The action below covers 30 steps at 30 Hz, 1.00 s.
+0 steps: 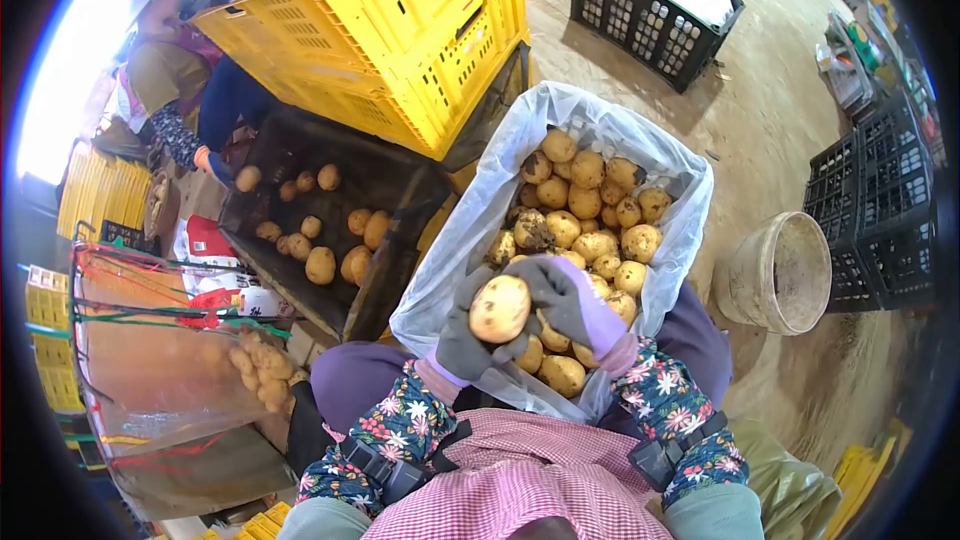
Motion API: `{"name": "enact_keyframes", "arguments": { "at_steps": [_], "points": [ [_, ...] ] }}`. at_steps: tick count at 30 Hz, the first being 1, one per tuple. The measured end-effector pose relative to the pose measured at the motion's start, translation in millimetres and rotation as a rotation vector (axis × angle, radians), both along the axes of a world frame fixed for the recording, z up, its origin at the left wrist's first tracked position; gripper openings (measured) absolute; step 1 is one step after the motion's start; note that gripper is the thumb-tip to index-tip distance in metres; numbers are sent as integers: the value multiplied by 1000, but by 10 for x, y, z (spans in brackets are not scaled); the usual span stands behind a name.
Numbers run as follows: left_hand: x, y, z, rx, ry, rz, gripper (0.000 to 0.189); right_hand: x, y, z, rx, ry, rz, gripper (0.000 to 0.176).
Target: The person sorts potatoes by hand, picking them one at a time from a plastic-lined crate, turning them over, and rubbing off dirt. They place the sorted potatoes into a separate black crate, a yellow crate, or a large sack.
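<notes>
A pale, oval potato (500, 309) is held up between my two gloved hands, over the near side of a crate lined with clear plastic (455, 240). My left hand (462, 328), in a grey glove with a purple cuff, curls around its left side and underneath. From the upper right, my right hand (562, 298) closes against the same potato; some of its fingers are hidden. Many potatoes (587, 168), several with dark soil on them, fill the crate below and beyond my hands.
Left of the crate, a dark tray (375, 165) holds loose potatoes; another person's gloved hand (212, 162) reaches its far edge. Stacked yellow crates (400, 35) rise behind it. A dirty white bucket (775, 275) and black crates (870, 205) stand right. A netted sack (170, 340) stands left.
</notes>
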<state>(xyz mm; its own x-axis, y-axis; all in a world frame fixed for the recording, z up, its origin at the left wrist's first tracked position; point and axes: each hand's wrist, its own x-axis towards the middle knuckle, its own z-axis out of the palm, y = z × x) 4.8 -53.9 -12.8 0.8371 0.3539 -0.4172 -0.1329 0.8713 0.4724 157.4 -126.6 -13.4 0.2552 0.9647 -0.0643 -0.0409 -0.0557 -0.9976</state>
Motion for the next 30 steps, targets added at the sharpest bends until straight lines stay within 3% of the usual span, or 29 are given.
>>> {"name": "enact_keyframes", "arguments": {
  "at_steps": [1, 2, 4, 5, 6, 7, 8, 10, 11, 12, 13, 14, 16, 18, 20, 22, 24, 26, 27, 28, 30],
  "points": [
    [23, 4, 70, 230, 218, 65, 57, 57, 74, 63, -37, 95, -10, 22],
    [1, 41, 102, 40, 226, 123, 57, 96, 52, -5, -61, -3, -79, 26],
    [-32, 104, -2, 857, 236, 132, 52, 121, 76, 282, -214, -54, 1, 36],
    [-35, 98, 18, 861, 234, 131, 52, 74, 64, 386, -183, -48, 33, 40],
    [-16, 74, 143, 710, 232, 163, 47, 11, 51, 438, -157, -39, 67, 44],
    [-17, 48, 212, 557, 232, 196, 42, -17, 37, 427, -99, -239, 63, 48],
    [-41, 46, 144, 558, 237, 196, 42, -11, 40, 410, -98, -234, 65, 48],
    [-73, 43, 14, 882, 298, 198, 42, 34, 46, 346, -163, -323, 186, 49],
    [-99, 23, -9, 877, 298, 192, 42, 37, 33, 249, -99, -318, 179, 50],
    [-84, 12, 78, 689, 207, 198, 42, 28, 11, 141, -107, -320, 177, 50],
    [-67, 6, 124, 503, 113, 205, 42, 23, -5, 43, -47, -164, 124, 51],
    [-63, -1, 111, 498, 106, 206, 42, 21, -17, 1, 14, -10, 71, 52],
    [-62, 3, 57, 461, 146, 194, 44, 24, -11, 175, -70, -18, 71, 52],
    [-86, 19, -11, 452, 133, 192, 45, 46, 18, 284, -184, 247, 141, 51],
    [-99, 50, -125, 617, 265, 125, 46, -18, 61, 115, -212, -43, 104, 49],
    [-80, 88, -122, 626, 236, 130, 46, -5, 80, 64, -185, 3, 104, 40],
    [-109, 165, 41, 377, 245, 13, 46, 29, 128, -97, -229, -149, 79, 31],
    [-140, 351, 107, 312, 177, 16, 44, 271, 250, -335, -303, -201, 102, 29],
    [-179, 501, 105, 238, 169, 68, 42, 411, 375, 26, -553, -205, 129, 27],
    [-246, 701, 70, 167, 161, 116, 41, 664, 461, -490, -348, -345, 91, 30],
    [-501, 1295, -138, 296, 104, 166, 39, 1006, 652, -550, -490, -826, -54, 41]
  ]
}}
